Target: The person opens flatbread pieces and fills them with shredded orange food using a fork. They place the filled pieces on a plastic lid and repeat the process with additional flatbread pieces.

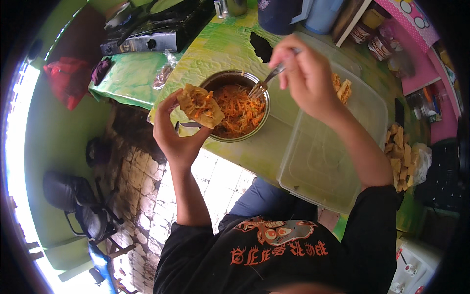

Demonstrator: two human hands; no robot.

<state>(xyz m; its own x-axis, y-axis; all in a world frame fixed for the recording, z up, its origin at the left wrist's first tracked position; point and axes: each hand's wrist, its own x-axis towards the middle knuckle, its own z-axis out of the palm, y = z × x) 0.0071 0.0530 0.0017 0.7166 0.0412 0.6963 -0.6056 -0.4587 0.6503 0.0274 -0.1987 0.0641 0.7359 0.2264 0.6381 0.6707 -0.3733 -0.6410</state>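
Note:
My left hand (177,132) holds up a golden-brown, opened tofu pocket (200,107) by its edges. Orange and pale shreds show in its opening. Just to its right is a round metal pot (267,105) with a shredded carrot filling (240,111) in it. Over the pot's right rim my right hand (306,78) grips a fork (268,78), tines pointing down and left toward the filling. Whether the tines touch the shreds I cannot tell. Beyond my right wrist, a few filled pieces (342,90) sit in a clear plastic container (325,164), partly hidden by my arm.
Light-brown pieces (399,152) are heaped by a plastic bag (421,164) at the right. A gas stove (147,41) stands at the far left, a dark blue pitcher (279,17) at the back. A knife (191,125) lies partly behind my left hand. Pink shelves (421,78) hold jars.

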